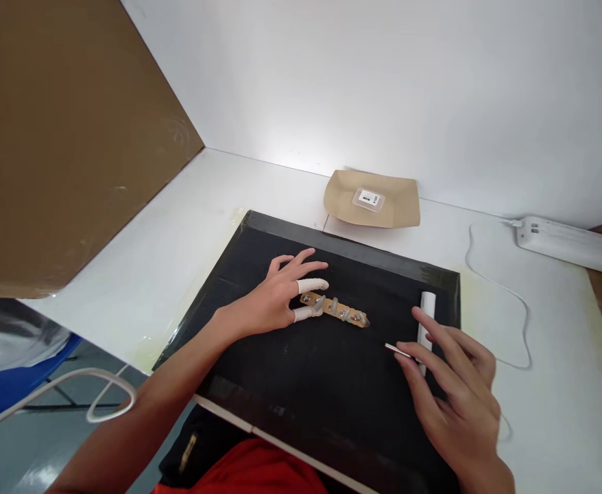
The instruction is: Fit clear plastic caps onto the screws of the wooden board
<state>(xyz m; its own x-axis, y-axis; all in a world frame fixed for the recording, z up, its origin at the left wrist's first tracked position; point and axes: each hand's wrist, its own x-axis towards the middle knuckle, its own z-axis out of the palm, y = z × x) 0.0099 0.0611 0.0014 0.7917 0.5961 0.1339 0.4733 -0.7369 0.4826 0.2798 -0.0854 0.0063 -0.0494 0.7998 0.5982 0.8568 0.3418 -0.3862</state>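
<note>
A narrow tan strip [350,316] with several shiny grey pieces along it lies on the black mat [301,384]. My left hand [275,295] wears white covers on the thumb and index finger. Those two fingers close around the strip's left end from either side, while the other fingers stretch out over the mat. To the right, my right hand [455,391] pinches a thin silvery stick [396,350] between thumb and fingers, its tip pointing left toward the strip and apart from it. Partly behind the right fingers is a white cylinder [428,302] on the mat.
A tan paper tray [342,195] behind the mat holds a small clear case [368,199] with a white label. At the right lie a white power strip [571,241] and a thin white cable [524,309]. A brown board [75,137] stands at the left.
</note>
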